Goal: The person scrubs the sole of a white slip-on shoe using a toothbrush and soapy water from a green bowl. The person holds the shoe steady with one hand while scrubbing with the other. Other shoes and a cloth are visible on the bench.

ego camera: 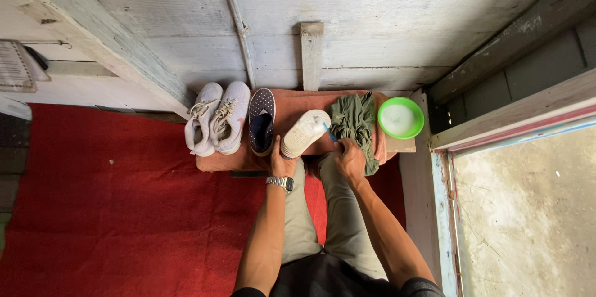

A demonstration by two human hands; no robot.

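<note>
On the cloth-covered tabletop (pixel 298 101), the left hand (pixel 280 163) grips an overturned white shoe (pixel 304 133) while the right hand (pixel 349 155), beside a green rag (pixel 355 120), pinches a blue-handled brush (pixel 329 133).

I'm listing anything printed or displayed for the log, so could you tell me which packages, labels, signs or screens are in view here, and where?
Wristwatch: on the left wrist, metal band, small dark squarish face; whether it is a screen cannot be told.
No packages, signs or readable labels show among the shoes, cloth and bowl.
</note>
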